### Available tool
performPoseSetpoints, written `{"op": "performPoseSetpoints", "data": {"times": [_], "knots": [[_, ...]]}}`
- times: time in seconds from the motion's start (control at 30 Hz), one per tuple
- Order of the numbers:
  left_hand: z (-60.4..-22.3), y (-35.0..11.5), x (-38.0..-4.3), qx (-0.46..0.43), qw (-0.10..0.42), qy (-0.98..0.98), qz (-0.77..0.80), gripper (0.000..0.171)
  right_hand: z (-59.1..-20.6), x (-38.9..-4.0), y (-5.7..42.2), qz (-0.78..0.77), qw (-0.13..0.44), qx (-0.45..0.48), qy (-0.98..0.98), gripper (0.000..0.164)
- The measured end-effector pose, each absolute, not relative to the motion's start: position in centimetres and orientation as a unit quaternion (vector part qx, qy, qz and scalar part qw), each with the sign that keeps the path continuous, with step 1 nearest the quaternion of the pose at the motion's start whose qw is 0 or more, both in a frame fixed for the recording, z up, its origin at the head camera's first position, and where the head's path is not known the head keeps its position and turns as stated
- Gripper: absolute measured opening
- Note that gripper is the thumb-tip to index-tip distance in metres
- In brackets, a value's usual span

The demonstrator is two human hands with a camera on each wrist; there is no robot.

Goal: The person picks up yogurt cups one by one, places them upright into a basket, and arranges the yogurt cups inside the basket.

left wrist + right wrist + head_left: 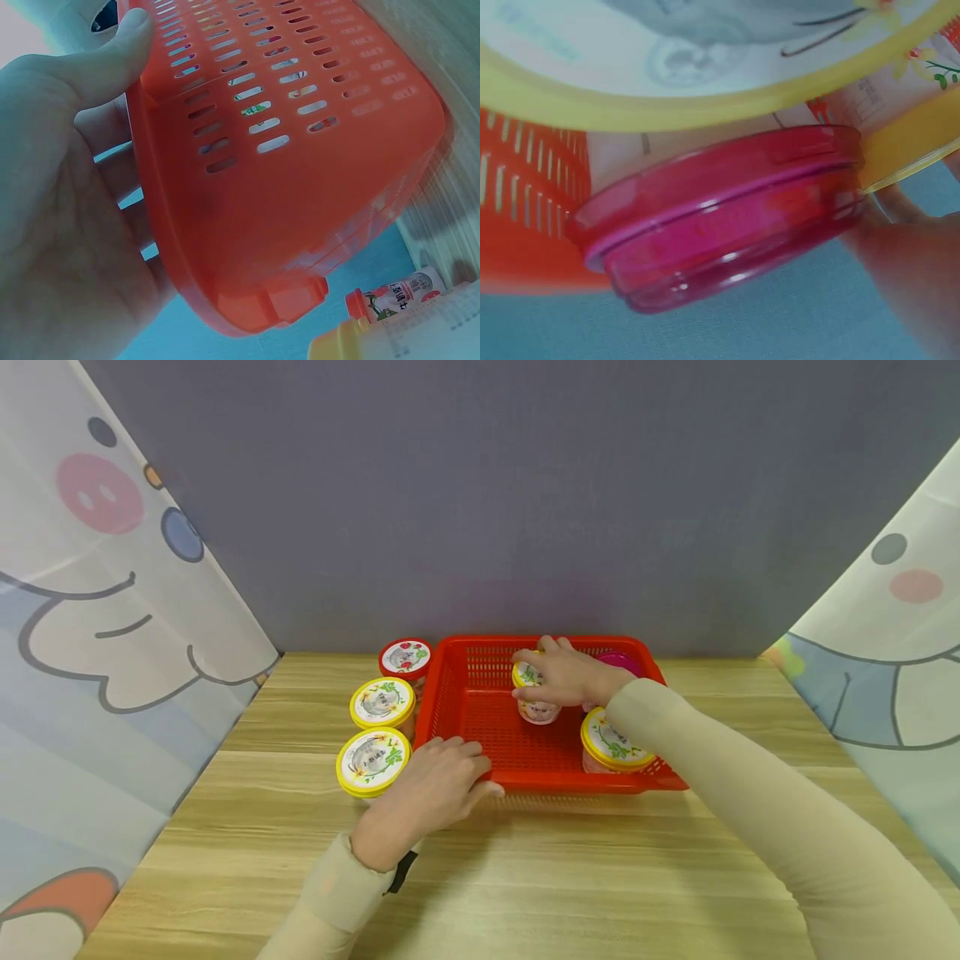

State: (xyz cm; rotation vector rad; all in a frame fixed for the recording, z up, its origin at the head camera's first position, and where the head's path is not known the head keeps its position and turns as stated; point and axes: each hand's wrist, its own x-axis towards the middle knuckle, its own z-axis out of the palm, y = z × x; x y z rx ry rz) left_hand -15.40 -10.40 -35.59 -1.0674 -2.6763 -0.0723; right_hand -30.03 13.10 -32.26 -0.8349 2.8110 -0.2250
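Note:
A red plastic basket [525, 781] with slotted walls stands on the table. My left hand [431, 785] grips its near left corner; in the left wrist view the thumb lies on one side of the rim [146, 180] and the fingers go behind it. Inside the basket, my right hand [570, 677] holds a small tub [540, 714] by its yellow lid. To the right of that hand, also in the basket, are a tub with a magenta lid [622, 662] and another yellow-lidded tub [617, 742]. The magenta lid [727, 214] looks tall in the right wrist view.
Left of the basket, a red-lidded tub [405, 657] and two yellow-lidded tubs, one farther [382, 702] and one nearer [373, 763], stand in a row on the wooden table [525, 893]. A grey panel [480, 510] rises behind. Cartoon-printed sheets hang at both sides.

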Motion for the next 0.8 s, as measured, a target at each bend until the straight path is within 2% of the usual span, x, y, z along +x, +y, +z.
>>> {"op": "performPoseSetpoints", "data": {"times": [0.33, 0.6, 0.8], "knots": [[-35.63, -10.39, -15.32, -0.366, 0.131, -0.921, -0.025, 0.031, -32.73, -30.07, 13.11, -0.065, 0.114, -0.274, 0.953, 0.081], [-35.65, -10.40, -15.35, -0.365, 0.128, -0.922, -0.025, 0.030, -33.03, -30.16, 13.23, -0.047, 0.102, -0.269, 0.956, 0.077], [-35.64, -10.39, -15.34, -0.363, 0.123, -0.923, -0.026, 0.030, -33.27, -30.41, 13.11, -0.026, 0.114, -0.239, 0.964, 0.078]]}}
